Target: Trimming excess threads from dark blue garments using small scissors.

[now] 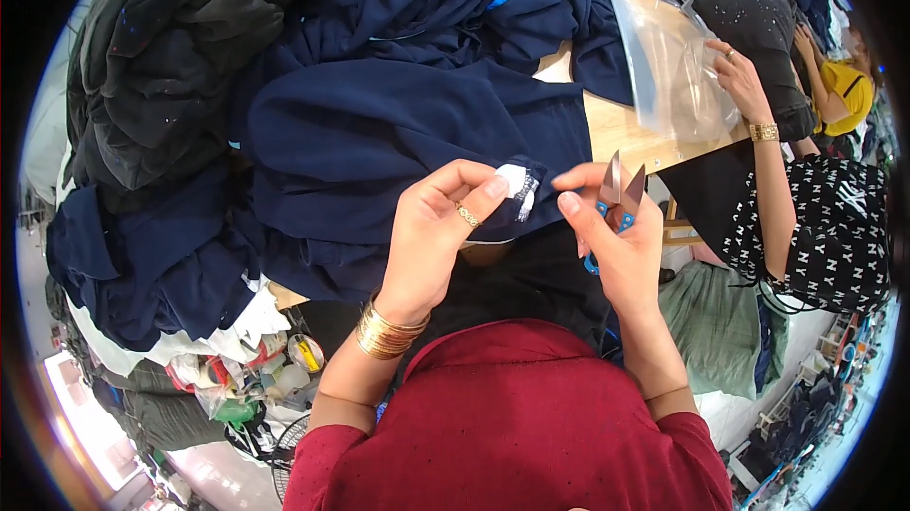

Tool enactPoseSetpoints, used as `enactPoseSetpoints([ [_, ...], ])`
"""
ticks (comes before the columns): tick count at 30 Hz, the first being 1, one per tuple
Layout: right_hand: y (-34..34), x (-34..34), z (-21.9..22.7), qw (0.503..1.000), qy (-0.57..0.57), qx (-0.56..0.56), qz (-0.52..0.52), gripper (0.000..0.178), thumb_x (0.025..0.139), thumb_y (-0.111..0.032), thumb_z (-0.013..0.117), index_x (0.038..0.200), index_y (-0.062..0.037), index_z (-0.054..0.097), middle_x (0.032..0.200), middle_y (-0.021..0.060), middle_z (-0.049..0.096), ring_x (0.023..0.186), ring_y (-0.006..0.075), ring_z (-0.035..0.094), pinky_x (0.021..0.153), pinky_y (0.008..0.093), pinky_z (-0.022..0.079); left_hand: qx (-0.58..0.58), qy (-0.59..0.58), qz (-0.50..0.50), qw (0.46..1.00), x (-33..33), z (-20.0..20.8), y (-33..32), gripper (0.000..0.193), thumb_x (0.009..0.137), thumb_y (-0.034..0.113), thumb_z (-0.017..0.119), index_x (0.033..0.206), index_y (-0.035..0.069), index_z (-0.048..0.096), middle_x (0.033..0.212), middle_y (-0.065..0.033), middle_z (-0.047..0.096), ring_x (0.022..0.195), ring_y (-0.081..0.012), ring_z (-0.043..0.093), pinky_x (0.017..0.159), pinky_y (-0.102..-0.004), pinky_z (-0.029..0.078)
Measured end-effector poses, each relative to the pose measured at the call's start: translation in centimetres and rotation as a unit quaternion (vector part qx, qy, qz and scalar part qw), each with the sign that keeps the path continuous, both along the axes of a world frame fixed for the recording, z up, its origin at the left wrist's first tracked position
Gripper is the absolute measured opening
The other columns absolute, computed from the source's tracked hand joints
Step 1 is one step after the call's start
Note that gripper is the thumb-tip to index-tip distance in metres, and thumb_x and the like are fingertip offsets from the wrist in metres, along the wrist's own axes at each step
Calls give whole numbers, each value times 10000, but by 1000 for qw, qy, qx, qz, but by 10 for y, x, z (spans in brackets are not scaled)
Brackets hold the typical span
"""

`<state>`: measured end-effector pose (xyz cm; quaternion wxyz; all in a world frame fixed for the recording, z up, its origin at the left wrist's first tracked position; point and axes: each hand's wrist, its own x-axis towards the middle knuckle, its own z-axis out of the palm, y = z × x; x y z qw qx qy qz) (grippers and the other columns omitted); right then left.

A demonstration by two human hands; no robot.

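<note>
My left hand (431,227) pinches a small white label (515,181) with dark print, at the edge of a navy blue garment (408,132) spread over the table in front of me. In my right hand (626,246) is a pair of thread snips (621,196) with blue handles, held in the palm with the two blades pointing up and spread apart. The right thumb and forefinger reach toward the label, a short gap away from it. Whether a loose thread lies between them is too small to tell.
Black garments (171,65) are heaped at the far left, and more navy clothing (152,255) hangs over the table's left edge. On the right, a co-worker's hand (744,84) touches a clear plastic bag (673,75) on the wooden table (616,127). Grey-green cloth (716,321) hangs below.
</note>
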<state>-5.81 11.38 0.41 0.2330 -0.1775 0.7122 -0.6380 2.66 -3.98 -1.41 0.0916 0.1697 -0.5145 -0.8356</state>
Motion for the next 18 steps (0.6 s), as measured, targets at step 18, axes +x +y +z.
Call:
enactPoseSetpoints([
  [18, -5, 7, 5, 999, -17, 29, 43, 97, 808, -74, 644, 867, -13, 597, 722, -35, 557, 648, 18, 442, 584, 180, 357, 26, 11, 21, 999, 2, -5, 14, 97, 851, 70, 622, 905, -10, 614, 850, -18, 619, 782, -55, 541, 734, -201, 422],
])
